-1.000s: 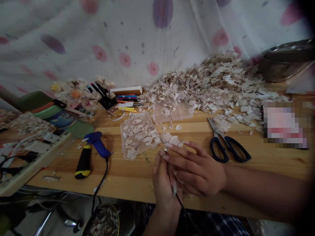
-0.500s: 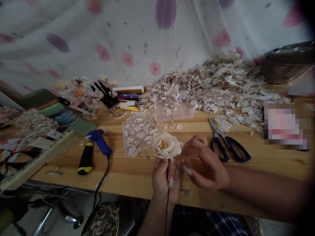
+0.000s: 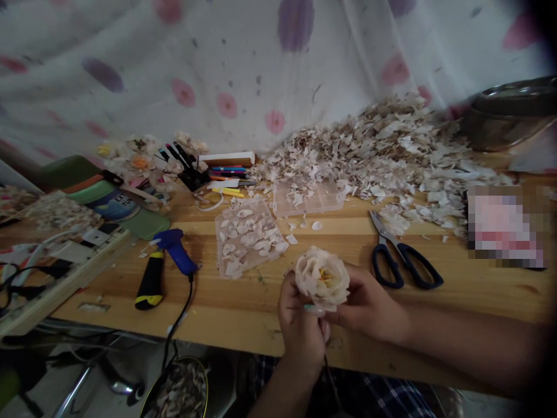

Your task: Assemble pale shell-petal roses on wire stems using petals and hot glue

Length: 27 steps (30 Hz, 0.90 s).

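Observation:
A cream handmade flower [image 3: 321,278] with layered petals and yellow stamens faces up, tilted to the right. Below its head, my left hand [image 3: 300,331] is closed round the dark stem [image 3: 331,380], which hangs down past the table's front edge. My right hand [image 3: 374,305] comes in from the right, its thumb against the petals' underside and its fingers partly hidden behind the bloom. To the left lies a clear plastic tray [image 3: 221,258] spread with loose pale petals. Navy-handled scissors [image 3: 394,255] rest open on the wood, to the right of the flower.
A large heap of pale flakes [image 3: 374,139] covers the back right, near a metal pot [image 3: 509,116]. A blue glue gun [image 3: 176,249] with a cord lies left, beside a power strip [image 3: 78,261]. A divided plastic box [image 3: 322,200] sits behind. Below the table is a bin [image 3: 206,377].
My right hand has moved in to the flower and now touches its petals. The flower has shifted right and down and turned to lean right. A loose petal now shows beside the tray.

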Motion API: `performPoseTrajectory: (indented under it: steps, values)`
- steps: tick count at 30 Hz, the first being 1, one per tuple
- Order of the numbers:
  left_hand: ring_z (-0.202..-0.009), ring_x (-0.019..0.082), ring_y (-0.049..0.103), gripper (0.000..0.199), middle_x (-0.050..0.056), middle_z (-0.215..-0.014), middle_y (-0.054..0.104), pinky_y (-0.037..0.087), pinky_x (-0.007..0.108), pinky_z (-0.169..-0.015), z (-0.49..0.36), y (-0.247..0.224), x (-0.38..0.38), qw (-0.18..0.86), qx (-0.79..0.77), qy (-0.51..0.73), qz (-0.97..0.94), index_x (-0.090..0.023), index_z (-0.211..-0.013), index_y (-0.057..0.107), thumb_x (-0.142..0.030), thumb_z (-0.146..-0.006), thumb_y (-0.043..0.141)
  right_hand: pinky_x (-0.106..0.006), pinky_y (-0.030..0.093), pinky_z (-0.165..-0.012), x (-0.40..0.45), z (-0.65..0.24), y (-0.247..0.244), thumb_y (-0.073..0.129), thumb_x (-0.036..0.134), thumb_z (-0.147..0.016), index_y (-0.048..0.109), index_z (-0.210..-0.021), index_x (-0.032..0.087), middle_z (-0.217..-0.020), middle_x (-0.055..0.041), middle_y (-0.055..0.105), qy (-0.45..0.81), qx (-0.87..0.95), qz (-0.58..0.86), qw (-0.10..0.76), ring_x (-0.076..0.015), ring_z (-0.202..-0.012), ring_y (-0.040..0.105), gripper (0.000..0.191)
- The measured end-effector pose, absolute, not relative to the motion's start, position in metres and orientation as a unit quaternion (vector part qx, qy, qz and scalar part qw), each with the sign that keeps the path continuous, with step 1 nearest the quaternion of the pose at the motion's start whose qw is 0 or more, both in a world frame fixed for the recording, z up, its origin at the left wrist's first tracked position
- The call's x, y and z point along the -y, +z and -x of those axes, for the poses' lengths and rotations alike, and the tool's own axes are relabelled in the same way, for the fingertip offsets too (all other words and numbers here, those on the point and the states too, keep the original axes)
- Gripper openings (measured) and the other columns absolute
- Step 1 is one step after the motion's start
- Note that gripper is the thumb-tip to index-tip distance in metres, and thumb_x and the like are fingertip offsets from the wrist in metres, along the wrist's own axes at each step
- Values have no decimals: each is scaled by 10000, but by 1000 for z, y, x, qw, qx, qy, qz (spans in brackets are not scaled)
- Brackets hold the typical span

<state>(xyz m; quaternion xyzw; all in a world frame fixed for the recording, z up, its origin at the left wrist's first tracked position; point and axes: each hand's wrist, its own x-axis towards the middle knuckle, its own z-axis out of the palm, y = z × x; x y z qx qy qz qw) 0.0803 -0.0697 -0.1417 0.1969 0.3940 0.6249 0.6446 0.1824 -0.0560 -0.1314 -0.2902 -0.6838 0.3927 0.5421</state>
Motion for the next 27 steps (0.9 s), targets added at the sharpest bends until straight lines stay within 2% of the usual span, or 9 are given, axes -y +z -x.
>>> performPoseTrajectory:
  steps: [2, 4, 6, 8, 10, 13, 19, 27]
  values:
    - [-436, 36, 469, 327, -63, -552, 547, 358, 112, -392, -82, -141, 71, 603, -391, 660, -222, -201, -640, 575, -391, -581, 834, -305, 513, -835, 56, -179, -132, 665, 394, -826, 684, -868, 174, -871, -37, 673, 446, 654, 309, 527, -167, -887, 632, 225]
    - [-376, 13, 378, 337, -78, -519, 507, 292, 94, -348, -86, -139, 70, 572, -403, 675, -233, -190, -649, 555, -443, -662, 778, -254, 517, -744, 54, -177, -134, 670, 388, -822, 692, -896, 165, -819, -13, 672, 524, 605, 319, 509, -132, -783, 629, 236]
    - [-332, 8, 303, 356, -96, -448, 437, 232, 88, -320, -89, -139, 69, 557, -432, 668, -239, -183, -642, 520, -464, -725, 722, -196, 487, -618, 52, -177, -138, 660, 386, -830, 692, -921, 159, -722, 19, 653, 600, 548, 316, 489, -84, -627, 587, 246]
    - [-313, 12, 270, 393, -106, -389, 374, 209, 89, -318, -92, -140, 67, 548, -453, 657, -251, -178, -618, 476, -484, -774, 667, -172, 444, -551, 49, -178, -140, 631, 385, -856, 692, -867, 150, -600, 47, 613, 645, 517, 304, 474, -57, -514, 522, 244]
    - [-315, 16, 275, 426, -105, -362, 352, 226, 91, -336, -93, -141, 67, 541, -459, 654, -262, -175, -600, 441, -503, -806, 621, -187, 446, -583, 48, -179, -140, 597, 392, -881, 670, -705, 138, -519, 46, 580, 653, 512, 292, 476, -62, -505, 514, 317]
    - [-326, 20, 280, 449, -98, -364, 367, 242, 102, -356, -92, -143, 68, 535, -461, 653, -274, -173, -593, 422, -521, -824, 587, -214, 457, -665, 47, -179, -138, 574, 403, -896, 590, -533, 141, -515, 21, 586, 651, 514, 281, 483, -80, -558, 542, 448]
    - [-317, 20, 276, 442, -102, -359, 365, 233, 101, -347, -92, -143, 70, 533, -464, 651, -276, -176, -603, 421, -519, -835, 575, -208, 429, -580, 49, -177, -136, 581, 433, -885, 580, -523, 144, -483, 32, 569, 669, 487, 280, 487, -71, -491, 516, 463]
    - [-272, 26, 252, 460, -105, -318, 350, 233, 107, -302, -92, -147, 74, 527, -440, 664, -298, -187, -599, 418, -560, -827, 560, -219, 441, -541, 51, -177, -131, 597, 438, -872, 596, -471, 141, -433, 10, 585, 672, 490, 280, 479, -81, -435, 545, 499]
